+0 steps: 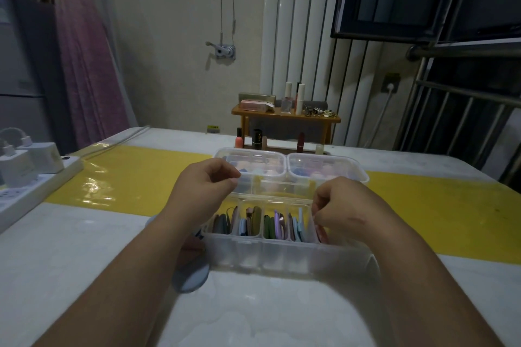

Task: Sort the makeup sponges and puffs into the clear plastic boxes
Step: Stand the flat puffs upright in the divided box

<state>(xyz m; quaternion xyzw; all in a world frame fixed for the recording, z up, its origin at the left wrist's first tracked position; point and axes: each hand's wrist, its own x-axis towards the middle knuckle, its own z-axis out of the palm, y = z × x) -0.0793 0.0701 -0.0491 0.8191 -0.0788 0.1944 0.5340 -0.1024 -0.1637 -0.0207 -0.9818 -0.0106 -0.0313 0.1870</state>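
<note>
A clear divided box (282,256) stands in front of me with several colored flat puffs (253,224) upright in its compartments. Its clear lid (282,189) stands open behind it. My left hand (205,186) is pinched shut at the lid's upper left corner. My right hand (341,205) reaches into the rightmost compartment, its fingers closed on a pink puff (322,232) that is partly hidden by them. A blue puff (189,276) and a reddish-brown one (193,245) lie loose on the table under my left forearm. Two lidded clear boxes (251,162) (327,167) behind hold sponges.
A small wooden shelf (284,118) with cosmetic bottles stands at the table's far edge, with lipsticks below it. A white power strip with chargers (33,175) lies at the left. A yellow band (141,177) crosses the white tabletop.
</note>
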